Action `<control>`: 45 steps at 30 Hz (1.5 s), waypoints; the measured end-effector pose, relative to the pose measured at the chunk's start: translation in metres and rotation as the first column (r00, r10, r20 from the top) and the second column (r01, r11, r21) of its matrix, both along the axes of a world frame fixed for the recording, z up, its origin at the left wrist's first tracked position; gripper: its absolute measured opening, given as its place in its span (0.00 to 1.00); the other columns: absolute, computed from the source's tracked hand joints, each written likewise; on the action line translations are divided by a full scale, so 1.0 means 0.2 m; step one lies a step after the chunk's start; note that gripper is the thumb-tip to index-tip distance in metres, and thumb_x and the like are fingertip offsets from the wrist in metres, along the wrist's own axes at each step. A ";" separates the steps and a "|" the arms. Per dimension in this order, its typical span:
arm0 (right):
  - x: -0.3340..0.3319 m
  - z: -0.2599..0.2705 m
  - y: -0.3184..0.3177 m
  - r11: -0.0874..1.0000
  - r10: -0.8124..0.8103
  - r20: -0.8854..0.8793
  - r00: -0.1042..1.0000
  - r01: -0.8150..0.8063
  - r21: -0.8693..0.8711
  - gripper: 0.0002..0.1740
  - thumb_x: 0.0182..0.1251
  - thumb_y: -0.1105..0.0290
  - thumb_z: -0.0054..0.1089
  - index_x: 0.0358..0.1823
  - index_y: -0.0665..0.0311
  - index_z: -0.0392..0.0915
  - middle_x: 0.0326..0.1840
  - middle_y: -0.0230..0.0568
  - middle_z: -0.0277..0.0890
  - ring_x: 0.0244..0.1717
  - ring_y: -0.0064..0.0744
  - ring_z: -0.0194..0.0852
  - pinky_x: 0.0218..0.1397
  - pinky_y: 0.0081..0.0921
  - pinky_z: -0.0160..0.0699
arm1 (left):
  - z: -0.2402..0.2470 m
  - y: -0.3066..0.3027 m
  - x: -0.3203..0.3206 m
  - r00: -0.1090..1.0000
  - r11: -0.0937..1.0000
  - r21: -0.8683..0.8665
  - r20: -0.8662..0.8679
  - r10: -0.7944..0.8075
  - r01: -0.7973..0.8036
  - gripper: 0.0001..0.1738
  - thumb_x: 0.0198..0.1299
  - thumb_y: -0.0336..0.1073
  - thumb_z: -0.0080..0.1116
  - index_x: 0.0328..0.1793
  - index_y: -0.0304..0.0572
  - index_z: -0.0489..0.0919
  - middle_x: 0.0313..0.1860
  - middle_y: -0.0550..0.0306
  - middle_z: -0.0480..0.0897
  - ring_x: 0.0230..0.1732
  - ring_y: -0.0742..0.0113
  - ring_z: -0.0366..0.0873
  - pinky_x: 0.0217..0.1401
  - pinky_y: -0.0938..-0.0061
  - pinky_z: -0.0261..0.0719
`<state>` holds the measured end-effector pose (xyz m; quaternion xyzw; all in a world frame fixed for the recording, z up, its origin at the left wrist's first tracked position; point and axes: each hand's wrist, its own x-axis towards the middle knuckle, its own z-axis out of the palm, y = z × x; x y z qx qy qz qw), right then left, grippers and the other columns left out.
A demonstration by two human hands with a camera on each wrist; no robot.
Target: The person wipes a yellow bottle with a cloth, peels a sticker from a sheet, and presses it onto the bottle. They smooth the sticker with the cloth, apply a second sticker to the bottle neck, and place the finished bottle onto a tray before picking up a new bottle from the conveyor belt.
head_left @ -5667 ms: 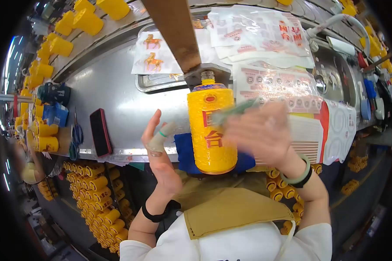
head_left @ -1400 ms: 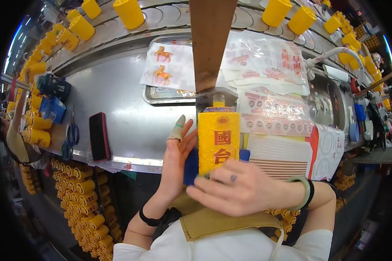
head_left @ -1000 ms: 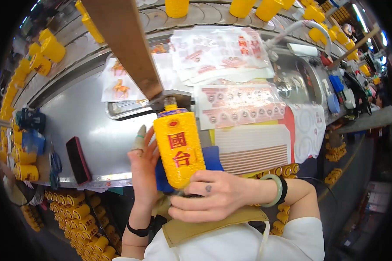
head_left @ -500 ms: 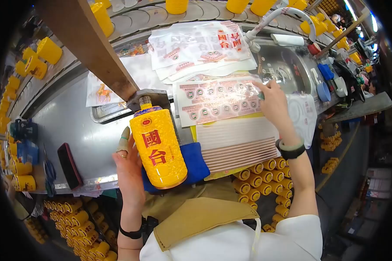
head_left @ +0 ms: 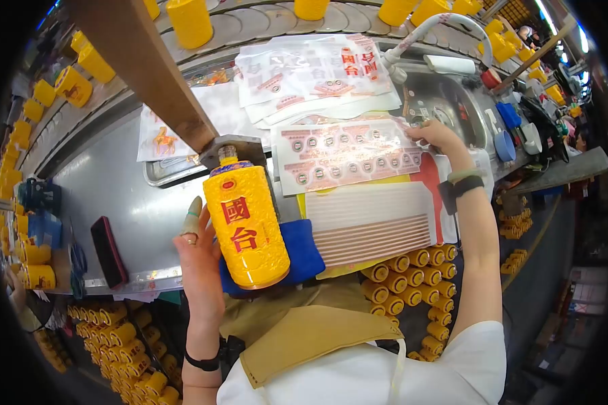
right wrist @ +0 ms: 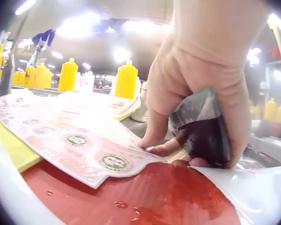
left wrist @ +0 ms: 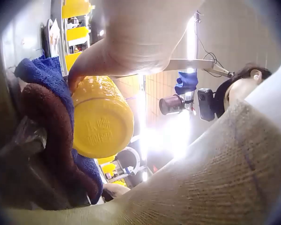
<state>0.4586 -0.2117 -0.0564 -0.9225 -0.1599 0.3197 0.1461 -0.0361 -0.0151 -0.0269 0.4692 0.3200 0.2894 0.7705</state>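
A yellow embossed bottle (head_left: 246,216) with red characters leans neck-away against a metal bracket, its lower end on a blue cloth (head_left: 302,250). My left hand (head_left: 201,266) rests along the bottle's left side with fingers extended, one fingertip covered. The left wrist view shows the bottle's round base (left wrist: 103,126). My right hand (head_left: 444,140) is at the right edge of a printed decal sheet (head_left: 344,152). In the right wrist view its curled fingers hold a dark, green-topped flat scraper (right wrist: 203,131), while thumb and fingertip touch the corner of the sheet (right wrist: 70,136).
A wooden bar (head_left: 142,74) slants to the bracket. Striped sheets (head_left: 371,223) lie below the decals; more printed sheets (head_left: 311,74) lie behind. A sink (head_left: 446,101) is at right, a phone (head_left: 108,251) and scissors (head_left: 78,266) at left. Yellow bottles (head_left: 189,23) line the conveyor.
My right hand has left the bottle's lower end, where it was a second ago, and moved right to the decal sheet's edge. My left hand stays beside the bottle.
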 end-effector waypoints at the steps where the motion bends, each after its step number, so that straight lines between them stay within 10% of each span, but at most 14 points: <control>1: 0.00 0.00 0.00 0.996 -0.060 -0.028 0.998 0.062 0.065 0.22 0.63 0.50 0.74 0.36 0.66 0.88 0.26 0.33 0.79 0.22 0.20 0.67 0.23 0.27 0.57 | 0.00 0.00 -0.01 1.000 1.000 0.000 -0.004 0.005 -0.005 0.43 0.81 0.67 0.25 0.88 0.43 0.53 0.85 0.48 0.59 0.82 0.55 0.61 0.83 0.59 0.55; 6: 0.15 -0.18 -0.05 0.947 -0.151 -0.059 0.987 0.162 0.277 0.18 0.61 0.57 0.74 0.37 0.67 0.89 0.27 0.33 0.81 0.27 0.22 0.72 0.30 0.27 0.66 | 0.02 -0.03 -0.03 0.999 1.000 0.025 -0.049 -0.006 0.007 0.43 0.81 0.66 0.26 0.87 0.42 0.54 0.85 0.47 0.60 0.81 0.55 0.61 0.83 0.58 0.55; 10: -0.10 -0.02 0.08 0.934 0.107 0.720 0.686 -0.318 0.165 0.14 0.69 0.66 0.67 0.44 0.71 0.82 0.34 0.46 0.81 0.33 0.47 0.77 0.42 0.39 0.75 | 0.02 -0.03 -0.05 0.998 0.996 0.085 -0.052 -0.025 0.029 0.44 0.80 0.67 0.28 0.87 0.40 0.55 0.84 0.45 0.61 0.81 0.52 0.61 0.83 0.56 0.57; 15: -0.96 0.54 0.36 0.524 0.477 0.771 0.422 -0.841 0.137 0.08 0.62 0.78 0.62 0.42 0.63 0.76 0.47 0.43 0.76 0.51 0.47 0.76 0.52 0.40 0.73 | -0.01 -0.02 -0.07 0.998 0.990 0.126 -0.008 -0.062 0.062 0.51 0.76 0.73 0.35 0.88 0.38 0.50 0.86 0.43 0.56 0.84 0.49 0.56 0.85 0.54 0.53; 18: -1.28 0.67 0.41 0.208 0.615 0.779 0.122 -0.978 -0.011 0.07 0.58 0.74 0.60 0.38 0.59 0.76 0.46 0.37 0.74 0.51 0.43 0.74 0.54 0.40 0.73 | 0.00 -0.04 -0.08 0.978 0.937 0.317 0.099 -0.186 0.146 0.60 0.67 0.68 0.61 0.88 0.35 0.45 0.87 0.41 0.50 0.86 0.47 0.50 0.86 0.54 0.50; 20: -1.43 0.72 0.43 0.059 0.688 0.725 -0.031 -0.993 -0.098 0.07 0.54 0.68 0.61 0.34 0.55 0.75 0.44 0.32 0.71 0.49 0.38 0.72 0.52 0.36 0.74 | 0.05 -0.05 -0.10 0.958 0.713 0.639 -0.187 -0.219 0.288 0.71 0.53 0.53 0.81 0.88 0.33 0.41 0.88 0.38 0.46 0.88 0.46 0.45 0.86 0.54 0.48; 27: -1.62 0.59 0.56 -0.165 0.617 0.767 -0.178 -0.982 -0.095 0.11 0.49 0.63 0.63 0.33 0.55 0.76 0.42 0.33 0.70 0.46 0.35 0.71 0.49 0.33 0.74 | 0.01 -0.14 -0.09 0.942 0.800 0.525 -0.304 -0.142 0.290 0.59 0.58 0.32 0.74 0.86 0.29 0.44 0.79 0.39 0.59 0.81 0.48 0.58 0.83 0.58 0.56; 31: -1.59 0.54 0.57 -0.094 0.524 0.849 0.064 -0.987 0.133 0.12 0.52 0.67 0.67 0.39 0.57 0.80 0.41 0.36 0.72 0.43 0.39 0.72 0.48 0.34 0.74 | 0.00 -0.18 -0.06 0.971 0.880 0.410 -0.121 -0.206 0.238 0.48 0.71 0.24 0.58 0.88 0.34 0.40 0.80 0.45 0.61 0.80 0.59 0.61 0.80 0.62 0.63; 33: -1.54 0.51 0.54 0.148 0.470 0.736 0.487 -0.866 0.478 0.12 0.57 0.76 0.69 0.42 0.61 0.79 0.38 0.36 0.74 0.41 0.33 0.74 0.43 0.32 0.74 | -0.01 -0.21 -0.05 0.982 0.913 0.362 -0.093 -0.165 0.187 0.45 0.70 0.26 0.61 0.85 0.31 0.45 0.77 0.43 0.62 0.78 0.57 0.62 0.79 0.62 0.63; 34: -1.55 0.49 0.52 0.146 0.474 0.735 0.484 -0.867 0.476 0.12 0.57 0.76 0.69 0.42 0.61 0.79 0.38 0.36 0.74 0.41 0.33 0.74 0.43 0.32 0.74 | -0.01 -0.22 -0.05 0.990 0.938 0.315 -0.072 -0.126 0.142 0.43 0.68 0.27 0.63 0.83 0.28 0.50 0.75 0.41 0.64 0.77 0.55 0.63 0.79 0.61 0.63; 36: -1.62 0.44 0.42 0.490 0.390 0.259 0.883 -0.438 0.754 0.11 0.62 0.78 0.69 0.43 0.63 0.77 0.34 0.35 0.70 0.38 0.29 0.69 0.42 0.28 0.72 | 0.01 -0.23 -0.04 0.992 0.957 0.262 -0.041 -0.121 0.128 0.44 0.68 0.28 0.64 0.83 0.28 0.50 0.75 0.42 0.63 0.77 0.56 0.63 0.79 0.61 0.62; 41: -1.75 0.23 0.36 0.580 0.282 -0.338 0.898 0.121 0.806 0.22 0.64 0.68 0.76 0.50 0.59 0.69 0.38 0.25 0.67 0.35 0.14 0.61 0.38 0.16 0.64 | 0.01 -0.21 -0.05 0.992 0.962 0.242 0.001 -0.130 0.126 0.48 0.68 0.28 0.65 0.85 0.28 0.46 0.78 0.42 0.61 0.80 0.56 0.60 0.82 0.61 0.60; 45: -1.77 0.18 0.36 0.539 0.262 -0.341 0.903 0.156 0.828 0.22 0.64 0.68 0.76 0.50 0.59 0.69 0.39 0.25 0.67 0.35 0.14 0.62 0.38 0.16 0.64 | -0.01 -0.18 -0.07 0.988 0.975 0.195 0.083 -0.127 0.109 0.53 0.67 0.28 0.66 0.87 0.29 0.42 0.82 0.43 0.57 0.83 0.56 0.56 0.83 0.61 0.56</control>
